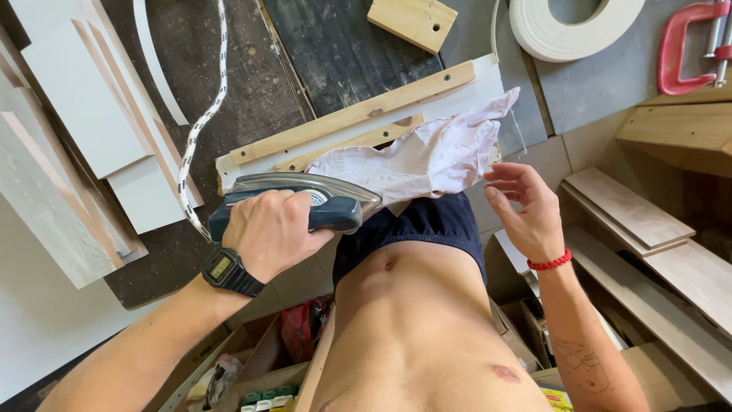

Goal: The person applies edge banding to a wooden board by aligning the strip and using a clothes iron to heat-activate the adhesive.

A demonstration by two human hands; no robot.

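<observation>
Left hand (271,229) grips iron (297,200) | right hand (526,210) open, beside cloth (419,160) | dark bench (252,84), white boards (84,114)

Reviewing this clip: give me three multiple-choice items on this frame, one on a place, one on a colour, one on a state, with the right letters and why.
1. Where does the cloth lie?
A. on the white board
B. on the floor
C. inside a box

2. What colour is the clamp at top right?
A. green
B. red
C. black

3. How is the left hand?
A. open, empty
B. closed on the iron's handle
C. flat on the cloth

Answers:
1. A, the cloth drapes over the white board beside the wooden strip.
2. B, its frame is plainly red.
3. B, the fingers wrap the iron; the right hand is open.
</observation>
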